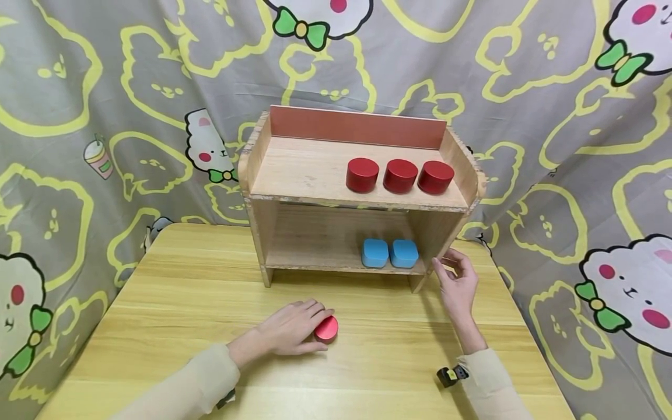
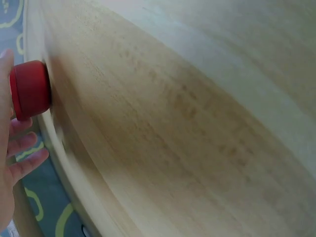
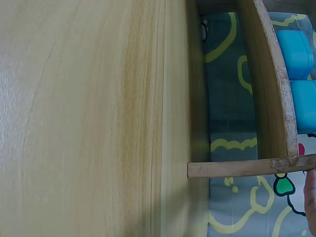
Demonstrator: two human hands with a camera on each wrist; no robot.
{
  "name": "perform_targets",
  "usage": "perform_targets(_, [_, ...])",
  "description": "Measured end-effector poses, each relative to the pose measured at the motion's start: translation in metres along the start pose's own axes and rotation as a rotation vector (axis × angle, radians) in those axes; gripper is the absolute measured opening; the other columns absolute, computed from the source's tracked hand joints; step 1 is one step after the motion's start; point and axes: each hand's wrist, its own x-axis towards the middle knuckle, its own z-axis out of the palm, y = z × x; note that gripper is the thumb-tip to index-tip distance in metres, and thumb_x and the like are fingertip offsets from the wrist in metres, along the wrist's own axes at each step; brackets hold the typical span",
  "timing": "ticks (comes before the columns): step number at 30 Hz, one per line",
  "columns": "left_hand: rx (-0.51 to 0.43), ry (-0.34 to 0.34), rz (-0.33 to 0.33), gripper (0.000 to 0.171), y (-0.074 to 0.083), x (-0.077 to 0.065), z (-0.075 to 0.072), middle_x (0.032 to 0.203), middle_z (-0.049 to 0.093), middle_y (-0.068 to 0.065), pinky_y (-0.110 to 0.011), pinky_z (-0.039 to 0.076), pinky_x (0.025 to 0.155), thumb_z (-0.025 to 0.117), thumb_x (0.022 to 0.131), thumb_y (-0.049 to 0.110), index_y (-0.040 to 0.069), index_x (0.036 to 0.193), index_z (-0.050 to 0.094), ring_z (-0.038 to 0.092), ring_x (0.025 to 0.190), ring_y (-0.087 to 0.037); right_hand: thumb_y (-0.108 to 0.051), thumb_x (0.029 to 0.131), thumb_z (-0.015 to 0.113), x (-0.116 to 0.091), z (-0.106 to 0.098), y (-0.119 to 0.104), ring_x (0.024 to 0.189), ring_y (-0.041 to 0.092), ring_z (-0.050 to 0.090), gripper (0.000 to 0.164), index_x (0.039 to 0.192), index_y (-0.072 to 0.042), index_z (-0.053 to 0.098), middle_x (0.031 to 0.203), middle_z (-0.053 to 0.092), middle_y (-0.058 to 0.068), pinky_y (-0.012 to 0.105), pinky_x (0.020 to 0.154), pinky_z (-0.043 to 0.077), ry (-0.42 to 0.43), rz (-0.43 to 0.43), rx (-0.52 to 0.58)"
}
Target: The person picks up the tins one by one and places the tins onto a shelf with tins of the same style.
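On the table, in the head view, my left hand [image 1: 294,328] holds a small round red tin [image 1: 326,329] between thumb and fingers. The left wrist view shows the same red tin [image 2: 32,89] against the tabletop, with the other fingers [image 2: 30,163] spread beside it. At the shelf's right side, my right hand [image 1: 458,287] touches the front edge of the side panel with its fingertips, its fingers loosely bent. Only one finger [image 3: 310,200] shows in the right wrist view, against the panel's outer face. The wooden shelf [image 1: 310,175] has two levels.
Three red tins stand on the upper board, among them a left one [image 1: 362,175]. Below, two blue square boxes, one of them the left box [image 1: 375,253], sit towards the right. The shelf stands at the back of the table [image 1: 173,303]; a patterned curtain [image 1: 152,76] hangs behind.
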Motion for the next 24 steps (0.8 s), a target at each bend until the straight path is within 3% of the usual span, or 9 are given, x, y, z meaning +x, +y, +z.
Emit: perform_targets(24, [0.027, 0.0, 0.001, 0.067, -0.0019, 0.0025, 0.003, 0.13, 0.068, -0.003, -0.031, 0.06, 0.095, 0.058, 0.101, 0.062, 0.012, 0.146, 0.058, 0.066, 0.117, -0.016, 0.013, 0.089, 0.073, -0.0004, 0.0001, -0.0018, 0.091, 0.001, 0.069, 0.033, 0.121, 0.016, 0.063, 0.106, 0.071, -0.012, 0.01, 0.076, 0.058, -0.008, -0.017, 0.027])
